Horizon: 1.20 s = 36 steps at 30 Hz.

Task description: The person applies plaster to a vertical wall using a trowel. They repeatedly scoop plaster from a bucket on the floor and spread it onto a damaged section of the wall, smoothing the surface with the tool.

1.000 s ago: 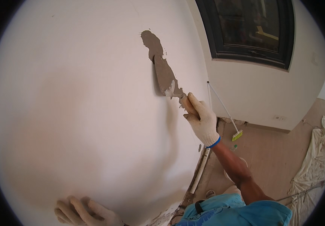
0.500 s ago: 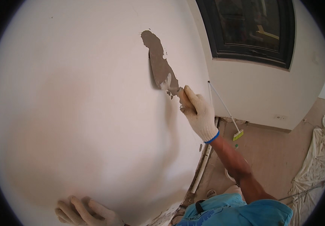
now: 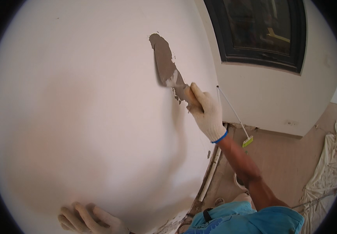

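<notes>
In a cream knit glove with a blue cuff, my right hand (image 3: 209, 117) is closed around the wooden handle of a putty knife (image 3: 163, 64). Its wide blade, coated in grey-brown filler, lies along the white wall (image 3: 98, 117). A ragged patch of the same filler (image 3: 155, 38) shows past the blade's upper end, and more (image 3: 181, 93) beside the handle. My left hand (image 3: 88, 220), gloved too, rests against the wall at the bottom left with its fingers spread and nothing in it. The blade hides part of the patch.
A dark-framed window (image 3: 260, 35) is set in the adjoining wall at the upper right. A broom with yellow-green bristles (image 3: 247, 141) leans in the corner. A white pipe (image 3: 210, 175) lies along the wall's foot. A crumpled pale sheet (image 3: 324, 167) covers floor at the right.
My right hand has moved slightly up the wall, and the blade has slid upward over the filler patch. My left hand stays in place.
</notes>
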Motion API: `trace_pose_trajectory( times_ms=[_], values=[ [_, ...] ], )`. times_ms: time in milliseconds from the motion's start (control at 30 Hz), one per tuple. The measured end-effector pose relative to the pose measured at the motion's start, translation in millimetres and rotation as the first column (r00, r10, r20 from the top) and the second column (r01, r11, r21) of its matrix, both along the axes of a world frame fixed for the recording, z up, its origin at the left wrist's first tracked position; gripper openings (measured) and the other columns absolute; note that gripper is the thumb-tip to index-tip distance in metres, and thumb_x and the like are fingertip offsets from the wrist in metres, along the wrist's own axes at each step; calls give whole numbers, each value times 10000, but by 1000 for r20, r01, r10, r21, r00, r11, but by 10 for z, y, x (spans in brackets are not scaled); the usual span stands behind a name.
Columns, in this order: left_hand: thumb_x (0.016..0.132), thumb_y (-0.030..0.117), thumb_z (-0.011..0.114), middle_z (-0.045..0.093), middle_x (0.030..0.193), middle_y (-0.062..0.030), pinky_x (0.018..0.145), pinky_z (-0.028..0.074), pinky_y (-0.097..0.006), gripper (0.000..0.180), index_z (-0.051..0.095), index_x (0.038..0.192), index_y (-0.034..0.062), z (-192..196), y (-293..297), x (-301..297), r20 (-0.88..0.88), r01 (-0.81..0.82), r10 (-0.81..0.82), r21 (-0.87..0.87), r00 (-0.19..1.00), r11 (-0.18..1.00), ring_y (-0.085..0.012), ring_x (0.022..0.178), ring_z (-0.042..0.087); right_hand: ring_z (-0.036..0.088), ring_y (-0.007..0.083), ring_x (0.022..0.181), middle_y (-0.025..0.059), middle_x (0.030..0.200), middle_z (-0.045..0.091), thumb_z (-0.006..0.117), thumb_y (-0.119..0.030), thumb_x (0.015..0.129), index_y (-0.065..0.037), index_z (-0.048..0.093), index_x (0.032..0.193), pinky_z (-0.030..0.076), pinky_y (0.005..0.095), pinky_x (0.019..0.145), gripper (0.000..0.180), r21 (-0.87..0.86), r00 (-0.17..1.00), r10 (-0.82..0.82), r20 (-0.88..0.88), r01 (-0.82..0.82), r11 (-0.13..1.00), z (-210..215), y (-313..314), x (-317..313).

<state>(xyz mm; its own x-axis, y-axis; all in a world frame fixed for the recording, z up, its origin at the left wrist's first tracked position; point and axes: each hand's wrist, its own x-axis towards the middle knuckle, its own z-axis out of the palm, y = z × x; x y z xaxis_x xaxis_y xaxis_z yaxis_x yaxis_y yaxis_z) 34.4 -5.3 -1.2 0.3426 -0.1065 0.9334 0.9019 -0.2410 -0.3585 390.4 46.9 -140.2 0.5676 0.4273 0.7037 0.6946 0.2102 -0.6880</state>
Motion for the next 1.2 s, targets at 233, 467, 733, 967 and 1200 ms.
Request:
trace_pose_trajectory(
  times_ms=[233, 467, 733, 967, 1200],
  values=[
    [779, 103, 572, 310, 684, -21, 732, 255, -401, 110, 502, 701, 137, -20, 30, -21, -4, 15, -15, 13, 1000, 1000, -211, 687, 289, 691, 317, 885, 149, 1023, 680, 786, -40, 835, -91, 576, 1493, 553, 382, 790, 693, 146, 998, 46, -53, -38, 989, 4, -52, -10],
    [808, 91, 550, 314, 678, -24, 732, 261, -397, 136, 510, 685, 134, -21, 29, -10, 0, 25, -25, 29, 1000, 999, -206, 683, 281, 699, 310, 897, 153, 1028, 677, 780, -42, 844, -96, 578, 1494, 554, 393, 795, 683, 67, 999, 29, -30, -27, 997, 127, 31, 89],
    [783, 59, 560, 316, 683, -21, 727, 249, -396, 127, 504, 698, 136, -22, 34, -7, -20, 38, -37, 46, 999, 998, -208, 682, 273, 709, 304, 920, 155, 1066, 685, 775, -37, 847, -98, 559, 1516, 560, 388, 810, 706, 64, 985, 152, -85, -147, 987, -226, -304, -80],
    [738, 53, 578, 310, 699, -23, 727, 235, -400, 135, 478, 696, 133, -17, -24, 11, -5, 1, -1, -6, 1000, 1000, -213, 692, 271, 705, 283, 915, 158, 1073, 694, 756, -31, 878, -77, 562, 1509, 560, 376, 825, 661, 92, 984, 67, -162, -52, 994, -272, -76, 129],
    [720, 47, 567, 312, 695, -19, 729, 239, -395, 134, 474, 689, 138, -18, 16, 0, -2, 26, -26, 15, 1000, 1000, -209, 691, 270, 702, 284, 921, 148, 1035, 680, 769, -29, 868, -101, 575, 1498, 558, 370, 819, 663, -28, 998, 6, -57, -7, 1000, -294, -47, -54]
  ],
)
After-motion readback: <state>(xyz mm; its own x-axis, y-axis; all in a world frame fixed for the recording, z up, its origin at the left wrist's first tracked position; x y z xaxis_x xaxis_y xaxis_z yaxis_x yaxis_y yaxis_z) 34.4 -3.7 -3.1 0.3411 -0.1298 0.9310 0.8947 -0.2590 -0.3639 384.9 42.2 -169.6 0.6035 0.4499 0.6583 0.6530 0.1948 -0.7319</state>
